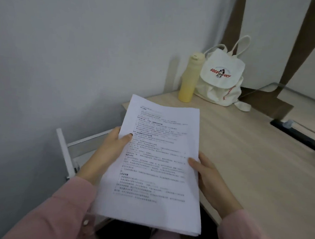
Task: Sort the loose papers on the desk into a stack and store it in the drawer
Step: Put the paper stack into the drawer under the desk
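The stack of papers [156,165] fills the near middle of the view, its printed top sheet facing up and its lower edge fanned slightly, so that several sheet edges show at the bottom right corner. The left hand [111,146] grips the stack's left edge, with the thumb laid on top of the page and the fingers hidden beneath. The right hand [210,177] holds the right edge the same way, its thumb tip pressing the margin and the other fingers underneath. Both wrists come out of pink sleeves [56,214]. The stack is held in the air, tilted, above the near left corner of the pale wood desk [251,160] and partly out past its edge. Below the left hand a white metal frame [65,154] stands next to the desk's end; what it belongs to cannot be told. At the far corner of the desk a yellow bottle [189,79] stands upright, just beside a white cloth bag [220,80] with red lettering. A black slot [298,134] lies at the desk's right, and a grey wall [65,59] rises behind.
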A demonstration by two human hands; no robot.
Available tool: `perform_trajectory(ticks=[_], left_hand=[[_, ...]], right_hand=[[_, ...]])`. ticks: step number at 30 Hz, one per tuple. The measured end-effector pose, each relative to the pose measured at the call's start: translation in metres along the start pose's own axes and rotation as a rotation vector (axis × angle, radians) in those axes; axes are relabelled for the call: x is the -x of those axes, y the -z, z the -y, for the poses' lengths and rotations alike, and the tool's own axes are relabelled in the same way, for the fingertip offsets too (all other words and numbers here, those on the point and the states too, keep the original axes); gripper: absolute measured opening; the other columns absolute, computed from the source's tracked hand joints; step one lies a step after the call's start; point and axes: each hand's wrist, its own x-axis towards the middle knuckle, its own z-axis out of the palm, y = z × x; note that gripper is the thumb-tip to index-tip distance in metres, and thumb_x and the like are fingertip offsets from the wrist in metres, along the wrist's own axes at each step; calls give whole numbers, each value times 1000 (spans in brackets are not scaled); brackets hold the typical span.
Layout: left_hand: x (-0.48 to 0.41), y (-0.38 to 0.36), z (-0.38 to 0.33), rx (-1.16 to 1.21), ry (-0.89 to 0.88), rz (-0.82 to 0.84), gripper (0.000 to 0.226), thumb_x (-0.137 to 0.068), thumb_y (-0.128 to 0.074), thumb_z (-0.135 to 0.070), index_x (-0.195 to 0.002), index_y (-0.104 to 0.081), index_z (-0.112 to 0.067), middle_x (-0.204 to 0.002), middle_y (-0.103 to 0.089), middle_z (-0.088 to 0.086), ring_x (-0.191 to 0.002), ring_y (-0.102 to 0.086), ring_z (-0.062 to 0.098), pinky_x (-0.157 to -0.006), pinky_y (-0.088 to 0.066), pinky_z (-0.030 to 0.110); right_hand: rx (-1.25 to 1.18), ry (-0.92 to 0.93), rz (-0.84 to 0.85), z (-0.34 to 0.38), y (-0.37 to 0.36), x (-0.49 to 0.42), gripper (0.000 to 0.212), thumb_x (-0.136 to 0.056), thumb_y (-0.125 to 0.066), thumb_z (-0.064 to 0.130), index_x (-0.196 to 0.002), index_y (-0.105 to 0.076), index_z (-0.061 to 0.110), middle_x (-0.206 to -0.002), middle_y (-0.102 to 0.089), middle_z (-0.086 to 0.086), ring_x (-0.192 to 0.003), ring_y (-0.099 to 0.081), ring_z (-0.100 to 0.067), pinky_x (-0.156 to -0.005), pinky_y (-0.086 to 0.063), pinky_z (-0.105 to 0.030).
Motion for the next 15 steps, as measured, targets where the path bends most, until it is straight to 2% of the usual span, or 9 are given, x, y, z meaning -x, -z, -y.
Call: perform_trajectory(ticks=[2, 4, 8, 10, 12, 15], left_hand=[[0, 30, 12, -44, 46, -39, 31, -94, -49, -25, -124, -53, -17, -119, -64, 1, -104, -63, 22, -94, -48, 47], [0, 57, 23, -125, 96, -74, 31, -94, -48, -26, -124, -52, -19, -118, -63, 0, -102, -63, 21, -87, -50, 41], [0, 98, 37, -316, 152, -92, 31, -94, -46, -23, -125, -53, -20, -119, -62, -1, -95, -61, 16, -78, -49, 31], [-2, 110, 40, -402, 165, -65, 32, -96, -43, -17, -127, -50, -17, -116, -58, -3, -89, -56, 12, -64, -42, 19], [-6, 118, 41, -507, 183, -22, 36, -96, -42, -11, -132, -46, -14, -112, -50, -4, -91, -47, 11, -58, -35, 14], [-20, 128, 44, -703, 229, 40, 34, -94, -45, -16, -126, -49, -10, -127, -54, 3, -98, -49, 16, -75, -39, 22]], right_hand=[[11, -49, 53, -14, -25, -11, 29, -93, -48, 9, -119, -57, 18, -112, -71, 0, -99, -68, -19, -77, -57, -28], [37, -102, 90, -30, -48, -18, 28, -94, -47, 8, -118, -58, 19, -111, -71, 1, -100, -68, -19, -82, -56, -31], [92, -251, 128, -63, -84, -21, 28, -94, -48, 12, -119, -58, 22, -110, -72, 2, -102, -67, -21, -92, -51, -44], [80, -338, 173, -77, -98, -20, 28, -95, -46, 11, -116, -59, 23, -110, -72, 1, -100, -68, -21, -88, -53, -41], [-12, -466, 207, -88, -108, -20, 29, -94, -43, 6, -117, -60, 14, -111, -71, -6, -97, -68, -24, -81, -55, -37], [-188, -653, 187, -103, -113, -28, 33, -92, -43, -1, -123, -55, 1, -119, -65, -18, -96, -66, -29, -72, -59, -35]])
